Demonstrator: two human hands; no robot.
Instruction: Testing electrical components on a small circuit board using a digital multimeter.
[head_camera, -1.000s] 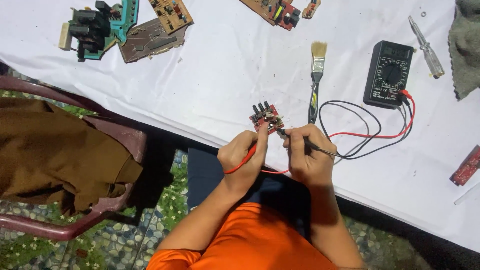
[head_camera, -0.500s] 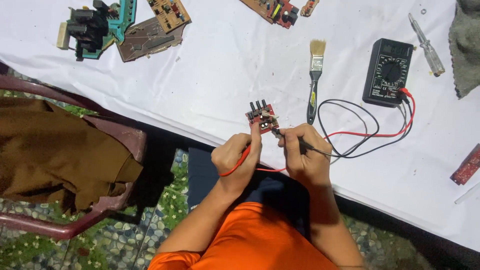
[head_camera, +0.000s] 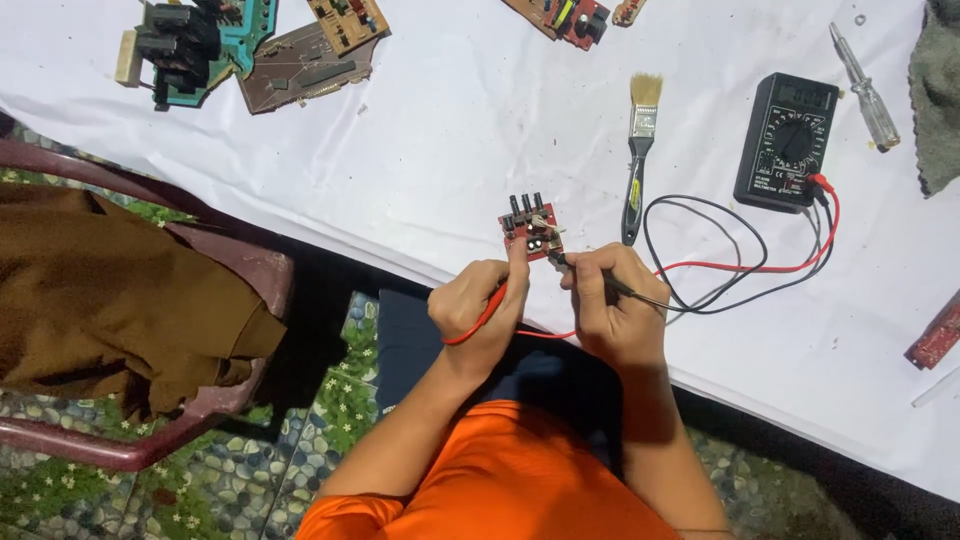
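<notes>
Table (head_camera: 420, 170): white cloth over it, everything spread out in front of me.
Chair (head_camera: 230, 290): dark red plastic, off to my left, brown cloth (head_camera: 100, 290) heaped on it.
Multimeter (head_camera: 787, 140): black, lying flat at the right, red and black leads looping back to my hands.
Brush (head_camera: 638, 150): lying just right of the board, bristles pointing away.
Left hand (head_camera: 478, 305): grip clenched on the red probe (head_camera: 487, 313), fingertip pressing the small red circuit board (head_camera: 530, 225).
Right hand (head_camera: 612, 300): grip pinched round the black probe (head_camera: 600, 280), tip right on the board.
Board: at the table's near edge, between my hands.
</notes>
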